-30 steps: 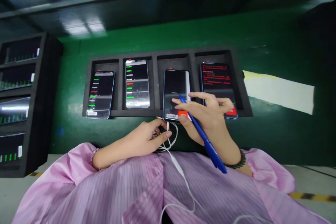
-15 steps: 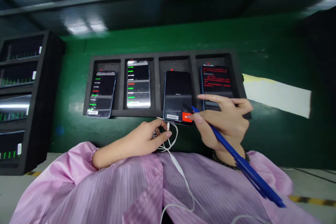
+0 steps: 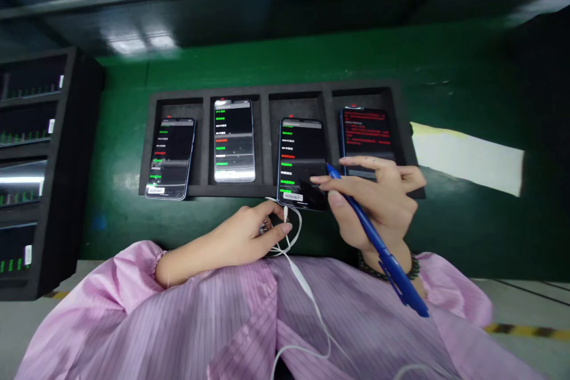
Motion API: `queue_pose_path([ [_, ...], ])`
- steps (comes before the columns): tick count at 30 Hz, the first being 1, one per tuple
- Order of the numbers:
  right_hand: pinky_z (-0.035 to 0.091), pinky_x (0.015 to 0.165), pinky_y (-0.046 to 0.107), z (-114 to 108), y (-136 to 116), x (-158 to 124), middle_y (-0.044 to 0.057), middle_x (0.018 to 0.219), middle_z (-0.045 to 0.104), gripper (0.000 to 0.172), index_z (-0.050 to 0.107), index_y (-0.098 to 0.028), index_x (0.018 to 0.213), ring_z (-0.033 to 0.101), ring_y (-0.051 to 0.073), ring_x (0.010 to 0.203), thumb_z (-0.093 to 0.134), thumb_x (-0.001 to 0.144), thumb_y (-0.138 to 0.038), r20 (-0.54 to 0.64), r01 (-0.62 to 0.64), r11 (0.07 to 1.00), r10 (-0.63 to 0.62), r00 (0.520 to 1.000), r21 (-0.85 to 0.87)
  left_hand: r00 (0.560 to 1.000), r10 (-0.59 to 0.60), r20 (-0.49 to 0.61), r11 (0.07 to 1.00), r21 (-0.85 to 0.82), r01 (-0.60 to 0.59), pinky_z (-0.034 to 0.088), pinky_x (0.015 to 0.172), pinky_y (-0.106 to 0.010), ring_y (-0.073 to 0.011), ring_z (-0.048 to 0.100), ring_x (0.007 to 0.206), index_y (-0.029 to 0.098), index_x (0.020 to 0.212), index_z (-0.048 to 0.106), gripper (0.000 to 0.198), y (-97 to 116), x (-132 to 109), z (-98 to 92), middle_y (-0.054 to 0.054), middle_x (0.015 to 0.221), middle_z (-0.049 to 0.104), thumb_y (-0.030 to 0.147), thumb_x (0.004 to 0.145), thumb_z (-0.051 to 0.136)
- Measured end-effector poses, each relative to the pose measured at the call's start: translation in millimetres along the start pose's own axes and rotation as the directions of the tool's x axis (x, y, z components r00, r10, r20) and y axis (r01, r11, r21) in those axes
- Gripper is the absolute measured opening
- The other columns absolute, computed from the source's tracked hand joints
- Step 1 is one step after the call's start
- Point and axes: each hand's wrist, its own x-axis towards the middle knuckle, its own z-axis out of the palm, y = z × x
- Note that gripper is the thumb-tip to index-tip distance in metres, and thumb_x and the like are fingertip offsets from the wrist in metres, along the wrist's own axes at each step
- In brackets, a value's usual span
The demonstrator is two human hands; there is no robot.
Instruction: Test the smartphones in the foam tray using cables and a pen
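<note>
My left hand [image 3: 247, 230] pinches the white plug of an earphone cable [image 3: 301, 282] at the bottom edge of a phone [image 3: 299, 157] in the third tray compartment. Green, white and red lines of text fill that phone's dark screen, above a white label. Over the screen's lower right, my right hand [image 3: 383, 202] points a finger while gripping a blue pen [image 3: 371, 230]; I cannot tell if the fingertip touches the glass. Part of the fourth phone [image 3: 365, 130], showing red text, is behind this hand. Two more phones [image 3: 171, 154] lie to the left, with similar lists.
The phones lie in a black four-part tray [image 3: 264, 148] on a green table [image 3: 120, 130]. At left stands another black tray [image 3: 53, 130] with several phones. A white paper strip [image 3: 472, 160] lies at right.
The third phone's screen has gone from nearly black with a red button to a list of coloured text. My right hand's pointing finger has lifted slightly, and the pen has swung more upright.
</note>
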Motion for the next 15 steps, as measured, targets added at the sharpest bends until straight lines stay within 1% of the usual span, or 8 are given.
queue_pose_path([
  [4,0.031,0.089,0.049,2,-2,-2,0.000,0.095,0.079,0.009,0.064,-0.026,0.097,0.065,0.031,0.109,0.055,0.095,-0.026,0.135,-0.008,1.000,0.009,0.991,-0.003,1.000,0.012,-0.012,1.000,0.011,-0.012,0.036,0.055,-0.025,-0.0104,0.050,0.053,0.018,0.099,0.055,0.017,-1,0,0.3,0.007,0.059,0.052,0.034,0.096,0.054],
  [7,0.030,0.090,0.050,6,-1,-4,0.005,0.108,0.077,0.014,0.063,-0.024,0.105,0.061,0.034,0.116,0.056,0.094,-0.030,0.186,-0.053,0.997,0.063,0.981,-0.062,1.000,0.008,-0.010,1.000,0.009,-0.008,0.036,0.054,-0.025,-0.0106,0.051,0.052,0.018,0.098,0.055,0.017,0,0,0.1,0.007,0.060,0.053,0.035,0.096,0.054],
  [9,0.028,0.092,0.051,9,0,-5,0.007,0.112,0.076,0.019,0.062,-0.024,0.109,0.059,0.035,0.117,0.057,0.093,-0.032,0.195,-0.088,0.988,0.111,0.974,-0.126,1.000,-0.003,-0.006,1.000,0.005,0.003,0.035,0.054,-0.025,-0.0104,0.050,0.052,0.019,0.098,0.055,0.017,0,0,-0.1,0.007,0.059,0.052,0.035,0.096,0.054],
  [11,0.026,0.092,0.051,11,1,-5,0.007,0.114,0.075,0.021,0.062,-0.024,0.111,0.058,0.035,0.118,0.058,0.092,-0.034,0.206,-0.099,0.981,0.134,0.969,-0.169,1.000,-0.009,-0.002,1.000,0.004,0.009,0.035,0.053,-0.025,-0.0102,0.049,0.051,0.019,0.098,0.055,0.016,0,0,-0.1,0.007,0.059,0.052,0.035,0.096,0.054],
  [15,0.028,0.092,0.049,8,1,-4,0.007,0.109,0.076,0.017,0.061,-0.024,0.107,0.061,0.034,0.114,0.056,0.095,-0.034,0.171,-0.075,0.987,0.099,0.980,-0.143,1.000,-0.010,0.004,1.000,-0.005,0.010,0.035,0.053,-0.024,-0.0102,0.050,0.051,0.018,0.098,0.055,0.017,0,-1,-0.2,0.007,0.058,0.052,0.035,0.096,0.054],
])
